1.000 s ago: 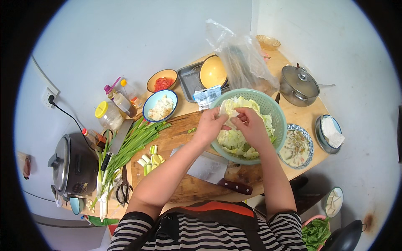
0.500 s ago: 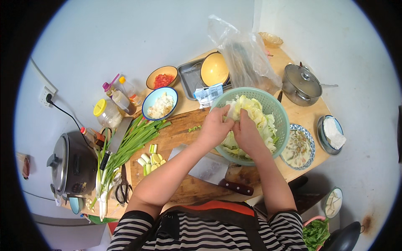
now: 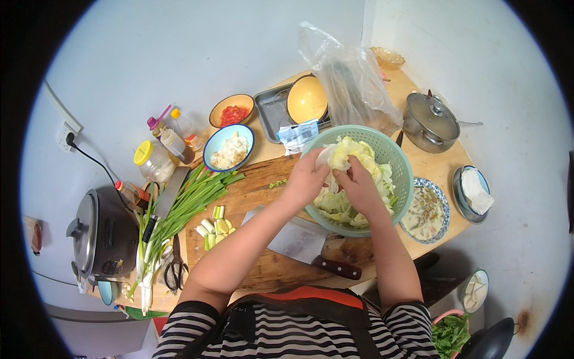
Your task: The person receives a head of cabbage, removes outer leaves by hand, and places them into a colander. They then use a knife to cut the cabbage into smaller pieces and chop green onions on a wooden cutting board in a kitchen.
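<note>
A pale green colander [image 3: 406, 179] full of torn yellow-green cabbage leaves [image 3: 379, 173] stands at the right end of the wooden cutting board. Over its near left part, both hands grip the same cabbage leaf [image 3: 338, 159]. My left hand [image 3: 306, 179] has its fingers closed on the leaf's left side. Thumb and fingers of my right hand [image 3: 359, 184] pinch it on the right; some fingertips are hidden by the leaf. Beneath my forearms, a cleaver [image 3: 298, 240] with a dark red handle lies flat on the cutting board [image 3: 269, 269].
Green onions [image 3: 185, 206], a second knife [image 3: 170, 194] and scissors [image 3: 176, 270] lie at left, beside a dark cooker [image 3: 107, 239]. Bowls [image 3: 229, 148] and a metal tray [image 3: 272, 110] stand behind. A patterned bowl [image 3: 445, 218] and lidded pot [image 3: 431, 121] are right of the colander.
My hands have shifted slightly apart, and the leaf between them shows more. My right hand has turned and moved a little to the right. Everything else stays put.
</note>
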### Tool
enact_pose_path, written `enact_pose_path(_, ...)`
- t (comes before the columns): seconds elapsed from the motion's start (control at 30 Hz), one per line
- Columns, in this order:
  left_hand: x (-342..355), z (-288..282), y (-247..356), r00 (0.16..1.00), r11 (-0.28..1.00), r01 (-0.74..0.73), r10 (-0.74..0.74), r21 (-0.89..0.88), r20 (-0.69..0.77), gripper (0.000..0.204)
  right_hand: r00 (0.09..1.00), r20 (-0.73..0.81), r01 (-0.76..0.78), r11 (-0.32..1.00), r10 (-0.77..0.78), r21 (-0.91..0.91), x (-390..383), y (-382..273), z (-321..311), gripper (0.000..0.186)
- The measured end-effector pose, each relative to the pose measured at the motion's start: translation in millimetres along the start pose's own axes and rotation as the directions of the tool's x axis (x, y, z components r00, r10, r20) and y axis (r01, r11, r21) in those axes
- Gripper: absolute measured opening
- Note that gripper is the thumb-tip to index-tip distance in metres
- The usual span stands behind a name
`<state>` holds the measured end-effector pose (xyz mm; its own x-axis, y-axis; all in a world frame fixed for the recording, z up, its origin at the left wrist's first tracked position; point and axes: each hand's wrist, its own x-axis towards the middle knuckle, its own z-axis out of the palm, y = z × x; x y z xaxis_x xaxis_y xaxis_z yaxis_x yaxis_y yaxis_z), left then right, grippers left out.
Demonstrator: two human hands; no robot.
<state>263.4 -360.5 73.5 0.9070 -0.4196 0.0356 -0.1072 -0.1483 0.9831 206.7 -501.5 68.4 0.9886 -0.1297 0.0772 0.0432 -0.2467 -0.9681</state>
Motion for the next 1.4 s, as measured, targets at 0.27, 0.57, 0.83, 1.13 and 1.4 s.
enact_pose_path(0.27,1.4,1.5,16.4,0.985,0.975,0.171,-0.168,-0.142,0.034,0.03,0.993,-0.118,0.032,0.999,-0.03,0.016,1.8,13.2,2.1,0.032)
enact_pose_path(0.57,19.5,-2.5,-25.9,1.0,0.997,0.013,-0.012,0.08,-0.021,0.036,0.971,-0.226,-0.03,0.981,0.073,0.189,-1.2,11.7,-34.1,0.031)
enact_pose_path(0.83,9.6,15.4,18.4,0.982,0.981,-0.185,0.183,0.062,0.044,0.046,0.943,-0.3,0.168,0.984,-0.145,0.054,-9.5,14.4,-24.3,0.037)
enact_pose_path(1.13,13.9,-5.8,4.1,0.965,0.975,0.068,-0.01,-0.211,0.264,0.039,0.996,-0.064,0.067,0.982,-0.056,0.174,-6.8,3.0,-17.5,0.034)
enact_pose_path(1.4,21.6,-3.6,-7.6,0.99,0.998,0.051,-0.046,-0.032,0.133,0.027,0.994,0.032,-0.111,0.957,0.107,0.269,-5.1,10.6,-45.2,0.028)
